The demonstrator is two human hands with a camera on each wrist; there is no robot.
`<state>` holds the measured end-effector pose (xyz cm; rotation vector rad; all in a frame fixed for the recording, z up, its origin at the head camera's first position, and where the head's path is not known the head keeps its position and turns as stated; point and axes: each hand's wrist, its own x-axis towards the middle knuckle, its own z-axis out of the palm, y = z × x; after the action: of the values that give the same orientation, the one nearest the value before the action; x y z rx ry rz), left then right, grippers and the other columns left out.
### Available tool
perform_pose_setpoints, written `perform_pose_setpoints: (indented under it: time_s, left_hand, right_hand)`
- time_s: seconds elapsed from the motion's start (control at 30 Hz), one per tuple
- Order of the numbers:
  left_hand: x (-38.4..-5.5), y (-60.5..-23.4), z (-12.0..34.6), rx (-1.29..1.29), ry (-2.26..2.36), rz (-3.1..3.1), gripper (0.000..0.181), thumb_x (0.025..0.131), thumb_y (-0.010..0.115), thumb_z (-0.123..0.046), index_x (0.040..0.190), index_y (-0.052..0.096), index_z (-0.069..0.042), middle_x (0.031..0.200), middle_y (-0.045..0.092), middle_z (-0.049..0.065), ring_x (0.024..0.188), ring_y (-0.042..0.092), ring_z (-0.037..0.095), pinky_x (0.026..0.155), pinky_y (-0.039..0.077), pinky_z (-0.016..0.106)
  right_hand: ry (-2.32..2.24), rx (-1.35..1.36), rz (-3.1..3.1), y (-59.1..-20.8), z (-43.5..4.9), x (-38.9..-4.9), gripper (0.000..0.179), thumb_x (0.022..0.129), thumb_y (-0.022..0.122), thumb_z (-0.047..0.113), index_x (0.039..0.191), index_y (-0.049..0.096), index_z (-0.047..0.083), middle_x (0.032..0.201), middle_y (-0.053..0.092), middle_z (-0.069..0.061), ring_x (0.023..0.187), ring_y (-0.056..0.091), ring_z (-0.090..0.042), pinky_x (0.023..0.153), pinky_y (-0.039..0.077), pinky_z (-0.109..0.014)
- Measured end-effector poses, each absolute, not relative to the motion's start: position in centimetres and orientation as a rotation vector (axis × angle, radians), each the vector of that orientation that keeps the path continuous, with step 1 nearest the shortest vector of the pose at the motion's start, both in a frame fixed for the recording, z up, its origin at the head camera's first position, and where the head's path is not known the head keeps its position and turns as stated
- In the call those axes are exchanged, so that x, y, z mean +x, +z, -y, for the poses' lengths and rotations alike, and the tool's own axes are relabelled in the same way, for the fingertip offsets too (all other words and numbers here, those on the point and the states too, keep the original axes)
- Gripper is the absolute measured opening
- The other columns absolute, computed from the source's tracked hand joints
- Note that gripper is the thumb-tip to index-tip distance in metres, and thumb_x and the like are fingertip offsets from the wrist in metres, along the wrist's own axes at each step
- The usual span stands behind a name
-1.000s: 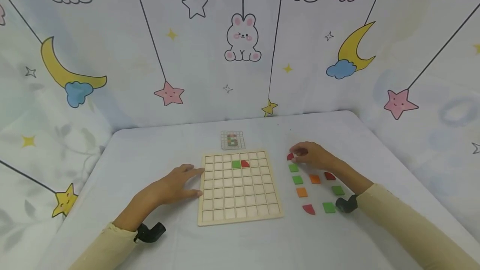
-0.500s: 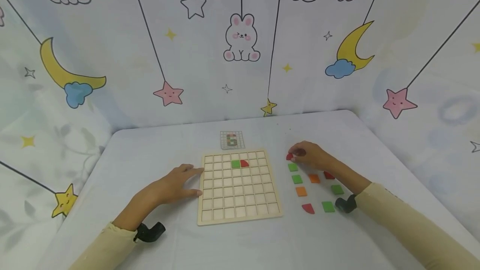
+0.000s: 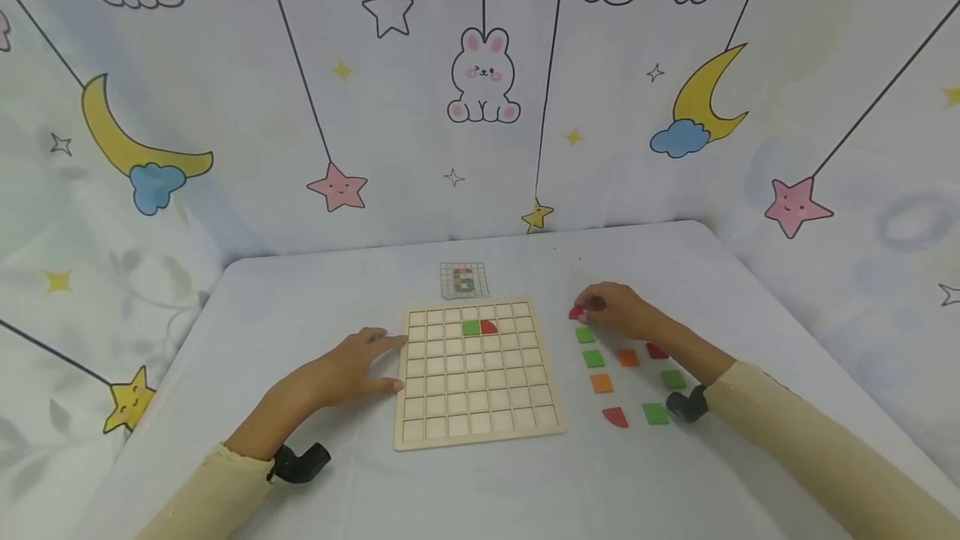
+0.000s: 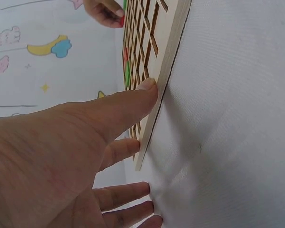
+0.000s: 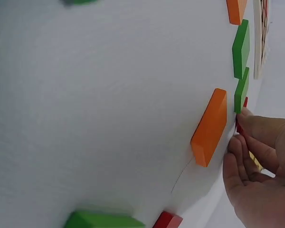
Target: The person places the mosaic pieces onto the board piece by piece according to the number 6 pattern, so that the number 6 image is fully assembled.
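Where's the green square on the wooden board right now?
In the head view, the green square sits on the wooden board, second row from the far edge, middle column, directly left of a red quarter-round piece.

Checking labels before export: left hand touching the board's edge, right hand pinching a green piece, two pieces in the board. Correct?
Wrong colour: the right hand pinches a red piece, per the head view. Left hand touching the board's edge and two pieces in the board hold.

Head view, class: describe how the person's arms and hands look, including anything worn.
Long beige sleeves stop short of the left hand and right hand, both ungloved. A curved black attachment sits beside the end of each sleeve.
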<state>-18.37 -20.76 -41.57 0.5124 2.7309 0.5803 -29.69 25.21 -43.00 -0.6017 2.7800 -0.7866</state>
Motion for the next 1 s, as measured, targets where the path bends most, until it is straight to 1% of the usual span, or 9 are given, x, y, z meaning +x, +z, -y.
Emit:
perform_pose_setpoints:
  time_s: [0.17, 0.3, 0.63, 0.8, 1.0]
  left_hand:
    - [-18.5, -41.8, 20.9, 0.498, 0.579, -2.734, 0.075, 0.098, 0.074, -0.046, 0.161, 0.046, -0.015, 0.163, 0.036, 0.028, 0.149, 0.038, 0.050, 0.115, 0.039, 0.067]
    - [-18.6, -42.1, 20.9, 0.486, 0.593, -2.729, 0.075, 0.098, 0.074, -0.046, 0.161, 0.045, -0.016, 0.163, 0.035, 0.028, 0.150, 0.037, 0.049, 0.115, 0.039, 0.067]
    - [-18.7, -42.1, 21.1, 0.482, 0.583, -2.732, 0.076, 0.098, 0.075, -0.047, 0.161, 0.046, -0.016, 0.163, 0.036, 0.027, 0.150, 0.037, 0.048, 0.115, 0.040, 0.067]
    - [-18.6, -41.9, 21.1, 0.487, 0.589, -2.734, 0.076, 0.098, 0.075, -0.047, 0.161, 0.046, -0.016, 0.163, 0.036, 0.027, 0.150, 0.037, 0.049, 0.115, 0.040, 0.067]
    - [-18.6, -41.9, 21.1, 0.485, 0.592, -2.734, 0.076, 0.097, 0.075, -0.048, 0.160, 0.046, -0.017, 0.163, 0.036, 0.027, 0.150, 0.037, 0.049, 0.114, 0.040, 0.067]
  right_hand:
    - [-0.786, -0.603, -2.766, -42.9, -24.0, -30.0, 0.024, 0.100, 0.072, 0.011, 0.123, 0.071, 0.003, 0.119, 0.071, -0.012, 0.116, 0.063, -0.031, 0.106, 0.053, -0.053]
    - [-0.779, -0.620, -2.769, -42.5, -22.3, -29.9, 0.026, 0.101, 0.072, 0.014, 0.124, 0.071, 0.003, 0.119, 0.071, -0.011, 0.112, 0.062, -0.029, 0.104, 0.054, -0.050]
    - [-0.805, -0.705, -2.810, -40.1, -16.1, -29.1, 0.027, 0.099, 0.075, 0.013, 0.123, 0.072, 0.001, 0.118, 0.071, -0.013, 0.112, 0.064, -0.029, 0.102, 0.055, -0.046]
    - [-0.806, -0.757, -2.793, -40.3, -13.3, -28.9, 0.025, 0.099, 0.074, 0.013, 0.121, 0.073, 0.001, 0.115, 0.070, -0.012, 0.109, 0.063, -0.026, 0.098, 0.056, -0.043]
    - [-0.873, -0.866, -2.732, -40.8, -10.1, -28.4, 0.022, 0.098, 0.074, 0.009, 0.117, 0.074, -0.001, 0.112, 0.068, -0.012, 0.106, 0.063, -0.025, 0.096, 0.056, -0.041]
